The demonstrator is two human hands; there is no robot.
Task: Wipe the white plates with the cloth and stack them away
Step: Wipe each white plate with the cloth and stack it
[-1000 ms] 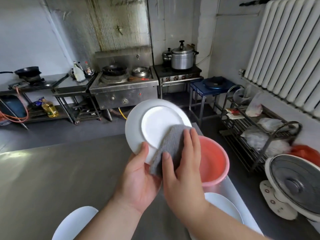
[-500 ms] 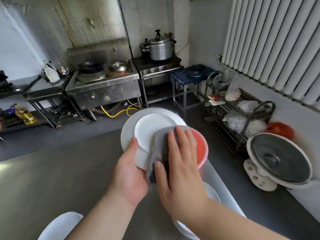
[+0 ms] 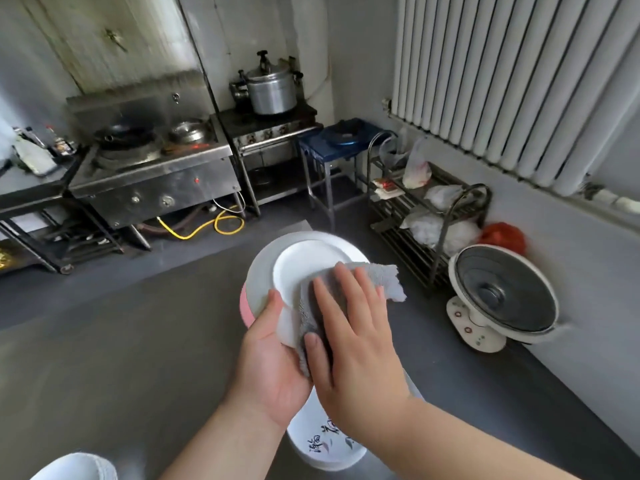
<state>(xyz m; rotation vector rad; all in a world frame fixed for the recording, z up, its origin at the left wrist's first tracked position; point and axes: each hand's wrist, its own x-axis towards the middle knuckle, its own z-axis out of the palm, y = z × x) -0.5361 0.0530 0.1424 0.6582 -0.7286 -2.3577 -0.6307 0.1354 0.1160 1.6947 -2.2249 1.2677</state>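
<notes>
Well beyond the left grip (image 3: 273, 368), a steel wok stove (image 3: 152, 174) stands against the stained wall (image 3: 114, 39), with a pressure cooker (image 3: 272, 90) on the burner stand (image 3: 273, 133) beside it. Far right of the right grip (image 3: 356, 348), a white radiator (image 3: 502, 81) hangs above a wire rack (image 3: 429, 216) on the grey floor (image 3: 450, 393).

One wide-angle camera, worn on the head, looks forward and down across the steel tabletop (image 3: 104, 358). It sits very near the plate (image 3: 304, 268) at lower centre and faces the stove (image 3: 152, 181) by the far wall, with the radiator (image 3: 502, 81) to the right.
</notes>
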